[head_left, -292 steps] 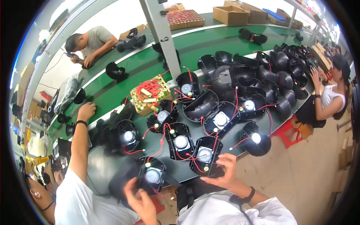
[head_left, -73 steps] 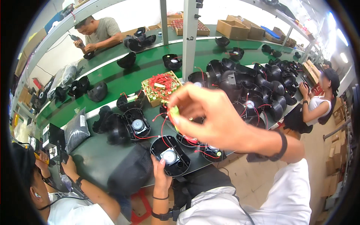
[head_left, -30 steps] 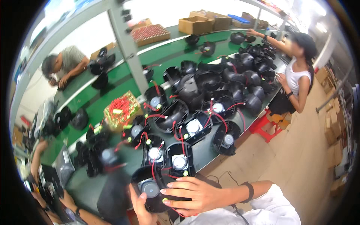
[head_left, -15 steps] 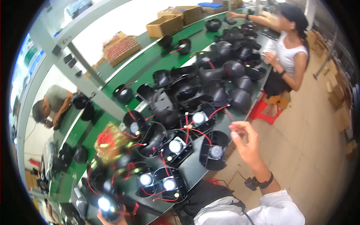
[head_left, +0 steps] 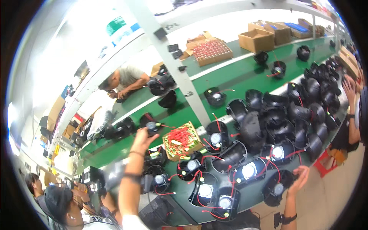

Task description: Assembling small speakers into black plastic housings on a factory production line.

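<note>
My left hand (head_left: 142, 139) reaches out over the green conveyor belt (head_left: 237, 84). Its fingers are closed on a black plastic shell (head_left: 147, 118) that has a round grey speaker in it and a red wire trailing to the right. At the near right of the bench, my right hand (head_left: 300, 179) holds nothing, its fingers apart and loosely bent. Beside it lies another black shell with a speaker (head_left: 277, 188). Several more speaker shells with red wires, such as this one (head_left: 225, 202), cover the bench between my hands.
A carton of red and green small parts (head_left: 181, 142) stands between belt and bench. Black shells (head_left: 276, 119) pile up at the right. A grey post (head_left: 188, 88) rises by the belt. People sit across (head_left: 130, 82), at the near left (head_left: 63, 203) and at the right (head_left: 354, 107).
The view has swung left. My left hand has carried its speaker shell from the near bench out to the belt. My right hand stays by the near-right shell.
</note>
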Demonstrator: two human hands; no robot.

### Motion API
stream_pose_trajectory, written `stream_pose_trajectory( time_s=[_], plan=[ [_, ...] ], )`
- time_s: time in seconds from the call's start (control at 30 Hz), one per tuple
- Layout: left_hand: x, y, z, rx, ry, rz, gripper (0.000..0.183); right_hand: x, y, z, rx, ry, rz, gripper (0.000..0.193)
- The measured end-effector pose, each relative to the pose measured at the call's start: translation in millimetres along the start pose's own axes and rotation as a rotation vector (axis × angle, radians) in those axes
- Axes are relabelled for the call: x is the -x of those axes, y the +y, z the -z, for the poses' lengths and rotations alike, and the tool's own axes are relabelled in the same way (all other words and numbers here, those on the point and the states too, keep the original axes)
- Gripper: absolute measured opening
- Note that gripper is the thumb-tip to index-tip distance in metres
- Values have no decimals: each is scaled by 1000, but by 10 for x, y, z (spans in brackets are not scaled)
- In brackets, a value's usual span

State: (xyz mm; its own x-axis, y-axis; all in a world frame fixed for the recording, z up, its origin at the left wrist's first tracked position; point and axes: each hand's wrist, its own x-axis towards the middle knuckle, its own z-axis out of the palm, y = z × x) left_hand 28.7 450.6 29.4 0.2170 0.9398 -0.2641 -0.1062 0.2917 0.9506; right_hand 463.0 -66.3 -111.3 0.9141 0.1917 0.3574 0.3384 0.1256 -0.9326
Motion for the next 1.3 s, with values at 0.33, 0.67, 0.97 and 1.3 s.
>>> stream_pose_trajectory(
  time_s=[0.33, 0.67, 0.97, 1.3],
  plan=[
    [-669, -355, -244, -297, 223, 135, 26, 94, 223, -29, 54, 73, -9, 46],
    [94, 284, 135, -1049, 364, -380, 18, 46, 209, -53, 42, 71, 39, 42],
    [-449, 216, 1954, -1071, 643, -48, 31, 60, 150, 16, 189, 10, 30, 45],
    [-1443, 100, 2827, -1006, 492, -5, 75, 9, 101, 145, 265, -19, 50, 39]
  ],
)
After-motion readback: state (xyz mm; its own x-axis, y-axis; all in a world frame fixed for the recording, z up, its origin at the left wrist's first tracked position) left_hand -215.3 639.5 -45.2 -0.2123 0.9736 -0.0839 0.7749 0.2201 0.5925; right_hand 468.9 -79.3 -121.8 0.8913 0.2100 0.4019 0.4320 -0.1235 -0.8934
